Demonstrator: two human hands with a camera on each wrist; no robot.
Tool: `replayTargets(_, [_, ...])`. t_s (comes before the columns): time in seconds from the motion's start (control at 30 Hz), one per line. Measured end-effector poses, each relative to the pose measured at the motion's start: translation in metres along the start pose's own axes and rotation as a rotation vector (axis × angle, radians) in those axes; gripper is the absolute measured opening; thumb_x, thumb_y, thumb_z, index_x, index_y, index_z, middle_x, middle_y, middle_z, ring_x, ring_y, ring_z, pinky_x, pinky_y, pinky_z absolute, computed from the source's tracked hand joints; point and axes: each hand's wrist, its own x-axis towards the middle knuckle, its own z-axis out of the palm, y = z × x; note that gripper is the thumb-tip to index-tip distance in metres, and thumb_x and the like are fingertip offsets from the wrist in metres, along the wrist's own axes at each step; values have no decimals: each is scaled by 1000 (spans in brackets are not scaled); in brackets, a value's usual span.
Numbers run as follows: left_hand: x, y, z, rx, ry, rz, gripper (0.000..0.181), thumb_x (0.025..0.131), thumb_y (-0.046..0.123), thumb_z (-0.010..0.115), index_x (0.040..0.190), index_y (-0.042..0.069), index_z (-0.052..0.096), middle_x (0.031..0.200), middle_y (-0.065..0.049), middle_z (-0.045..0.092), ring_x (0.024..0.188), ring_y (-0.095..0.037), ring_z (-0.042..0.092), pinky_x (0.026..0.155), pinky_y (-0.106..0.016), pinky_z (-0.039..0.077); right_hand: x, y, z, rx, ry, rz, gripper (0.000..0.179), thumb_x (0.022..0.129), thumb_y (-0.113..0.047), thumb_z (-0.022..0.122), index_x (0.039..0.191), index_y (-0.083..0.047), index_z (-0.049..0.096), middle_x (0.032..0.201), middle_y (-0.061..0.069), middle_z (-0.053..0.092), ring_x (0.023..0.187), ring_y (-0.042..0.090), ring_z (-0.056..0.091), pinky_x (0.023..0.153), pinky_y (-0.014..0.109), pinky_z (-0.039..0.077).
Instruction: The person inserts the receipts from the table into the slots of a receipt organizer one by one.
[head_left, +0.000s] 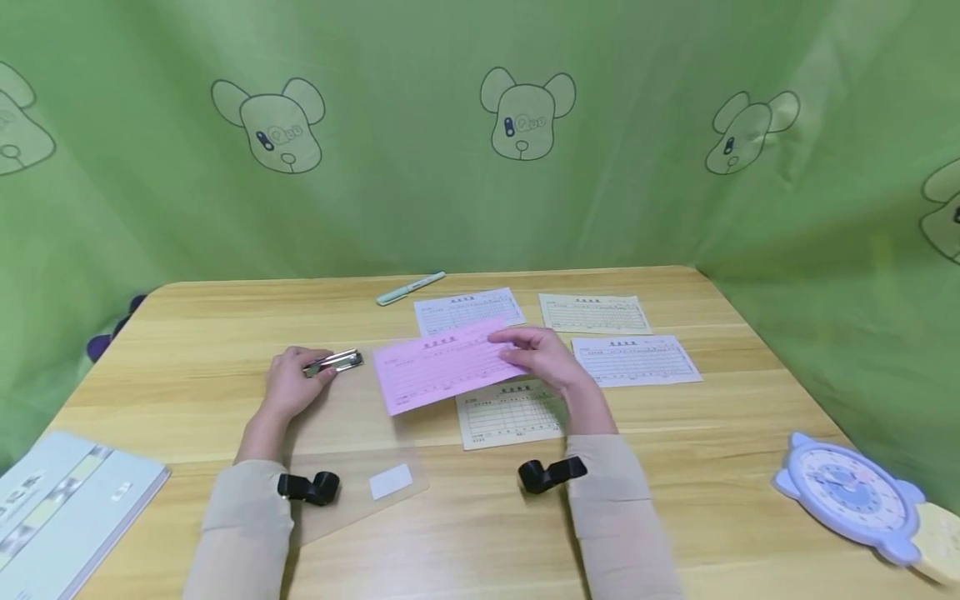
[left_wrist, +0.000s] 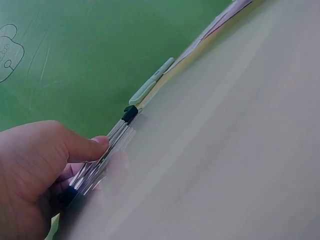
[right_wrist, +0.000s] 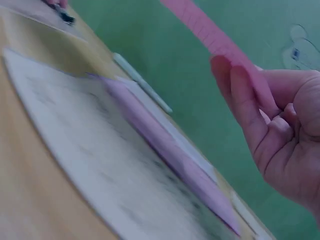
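My left hand (head_left: 297, 382) grips the metal clip (head_left: 334, 362) at the top of a clear clipboard (head_left: 360, 508), thumb across the clip in the left wrist view. A white label (head_left: 391, 482) sits near the board's lower edge. My right hand (head_left: 542, 357) pinches a pink printed slip (head_left: 442, 364) by its right end, thumb on one side and fingers on the other. In the head view this slip is tilted and overlaps the cream slip (head_left: 510, 415) in front and the white slip (head_left: 468, 309) behind. A lilac slip (right_wrist: 165, 150) lies on the table in the right wrist view.
Another cream slip (head_left: 594, 314) and a white slip (head_left: 636, 360) lie to the right. A pale green pen (head_left: 410, 288) is at the table's back edge. A notebook (head_left: 75, 508) lies at front left, a purple toy clock (head_left: 851, 492) at front right.
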Motion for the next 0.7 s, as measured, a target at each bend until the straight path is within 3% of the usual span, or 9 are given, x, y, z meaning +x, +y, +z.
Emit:
replayTargets(0.27, [0, 3, 0, -2, -10, -30, 32, 77, 12, 61, 106, -1, 59, 104, -23, 49, 93, -34, 39, 78, -45, 27, 9, 6, 34, -95, -86, -1, 33, 78, 8, 53, 109, -2, 59, 119, 9, 48, 79, 17, 57, 67, 28, 47])
replayTargets(0.5, [0, 0, 1, 3, -4, -21, 32, 76, 11, 62, 105, -2, 59, 103, -23, 49, 92, -34, 39, 77, -45, 28, 12, 7, 54, -139, -145, 12, 34, 76, 9, 52, 106, -3, 61, 117, 8, 48, 87, 18, 55, 70, 28, 45])
replayTargets(0.7, [1, 1, 0, 0, -13, -37, 34, 77, 13, 61, 107, -2, 58, 104, -23, 48, 93, -34, 39, 79, -45, 28, 19, 9, 74, -190, -139, 26, 30, 76, 8, 54, 103, -2, 62, 109, 9, 53, 78, 15, 56, 64, 24, 45])
